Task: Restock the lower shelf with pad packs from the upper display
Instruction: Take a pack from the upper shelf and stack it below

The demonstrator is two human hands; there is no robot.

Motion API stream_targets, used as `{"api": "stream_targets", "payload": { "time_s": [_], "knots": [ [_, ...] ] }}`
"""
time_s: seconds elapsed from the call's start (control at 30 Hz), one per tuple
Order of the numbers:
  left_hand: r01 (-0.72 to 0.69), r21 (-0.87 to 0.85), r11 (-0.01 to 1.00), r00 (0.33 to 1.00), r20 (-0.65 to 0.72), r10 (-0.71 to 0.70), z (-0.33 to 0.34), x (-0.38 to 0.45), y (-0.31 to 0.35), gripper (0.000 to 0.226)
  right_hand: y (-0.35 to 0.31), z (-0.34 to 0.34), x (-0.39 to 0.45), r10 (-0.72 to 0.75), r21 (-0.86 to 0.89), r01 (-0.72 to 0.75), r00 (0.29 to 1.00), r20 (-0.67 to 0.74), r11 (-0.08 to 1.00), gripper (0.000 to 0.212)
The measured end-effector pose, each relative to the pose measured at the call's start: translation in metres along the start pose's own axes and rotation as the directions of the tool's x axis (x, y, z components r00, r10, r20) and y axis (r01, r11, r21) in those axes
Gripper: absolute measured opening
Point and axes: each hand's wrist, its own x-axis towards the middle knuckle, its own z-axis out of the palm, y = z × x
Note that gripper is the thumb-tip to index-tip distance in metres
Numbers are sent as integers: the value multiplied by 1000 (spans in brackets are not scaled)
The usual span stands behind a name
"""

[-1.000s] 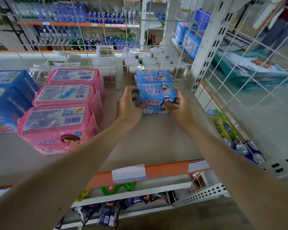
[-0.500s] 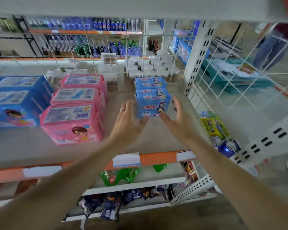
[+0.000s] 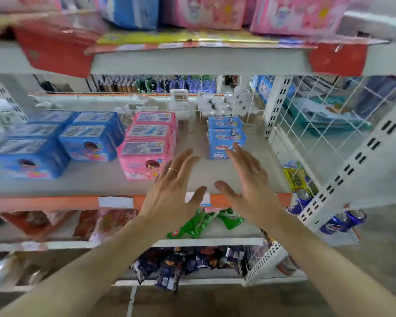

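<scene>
Both hands have drawn back from the blue packs [image 3: 225, 139] at 12 o'clock on the lower shelf [image 3: 101, 181]. Left hand [image 3: 172, 191] and right hand [image 3: 249, 191] hover with fingers spread, holding nothing. Reaching up blind could topple the upper packs [image 3: 206, 12].

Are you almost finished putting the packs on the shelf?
Partly. Small blue packs already sit in a row on the lower shelf. Both hands, left and right, are open and empty. More packs wait on the upper shelf.
</scene>
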Motion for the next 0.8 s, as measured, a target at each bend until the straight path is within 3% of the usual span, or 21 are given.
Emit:
{"api": "stream_targets", "payload": {
  "time_s": [0.2,0.4,0.57,0.8],
  "knots": [
    [-36,99,994,999,-15,38,-49,-22,-12,65,-50,-15,-16,17,36,-19,999,30,999,80],
    [-116,117,986,990,-65,124,-106,-58,-31,61,-112,-14,-29,33,57,-31,999,-34,998,78],
    [-161,106,981,978,-116,173,-156,-89,-50,63,-177,-9,-30,-70,34,76,984,-165,997,72],
    [-227,61,972,936,-261,235,-226,-100,-55,64,-250,-20,-28,-157,56,175,957,-243,983,69]
  ]
}}
